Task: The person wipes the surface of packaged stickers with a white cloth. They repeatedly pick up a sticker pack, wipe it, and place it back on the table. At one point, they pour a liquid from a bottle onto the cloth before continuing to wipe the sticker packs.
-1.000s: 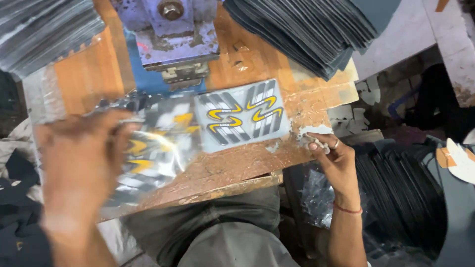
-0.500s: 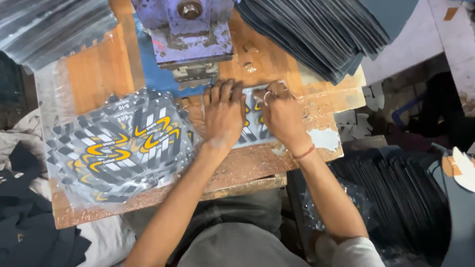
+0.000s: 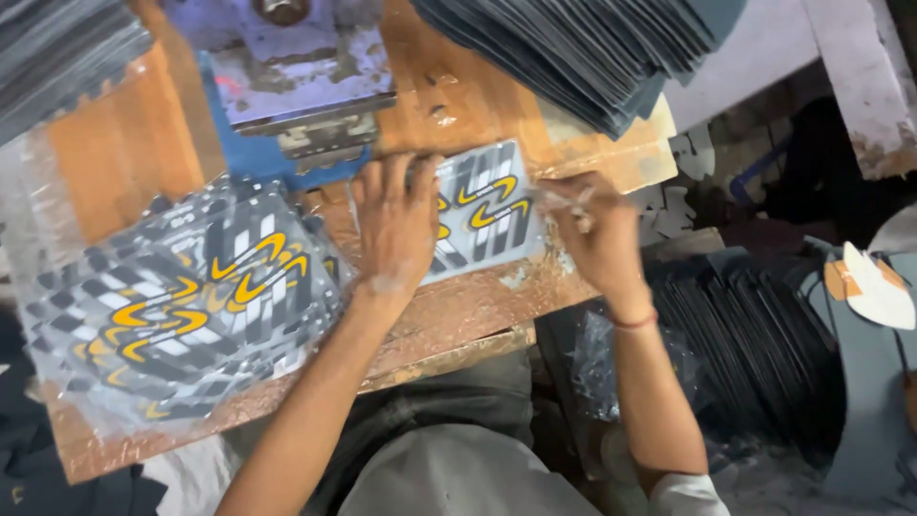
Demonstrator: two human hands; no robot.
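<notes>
Grey plastic with black bars and yellow wavy stripes, the printed sheet (image 3: 482,205) lies flat on the worn wooden bench (image 3: 458,306), just in front of the metal press (image 3: 306,86) at the far side. My left hand (image 3: 396,225) is spread palm-down on the sheet's left half, fingers straight and splayed toward the press, pinning it to the wood rather than closing round it. My right hand (image 3: 592,234) sits at the sheet's right edge with the fingers curled in; a bit of pale film (image 3: 564,196) shows at the fingertips, and they seem pinched on it, though blur keeps me from being sure of how tight the pinch is. A thin red band circles that wrist.

To the left, near me, a fanned pile of sheets (image 3: 186,306) with the same yellow and black pattern rests on the bench, glossy and wrapped in clear film, well apart from the sheet under my hands. Beyond the right hand, at the far right of the bench, a tall leaning stack of dark sheets (image 3: 592,48) overhangs the edge. Another stack of dark sheets (image 3: 57,43) fills the far left corner. Down to the right, below bench level, more dark pieces (image 3: 755,334) lie heaped.
</notes>
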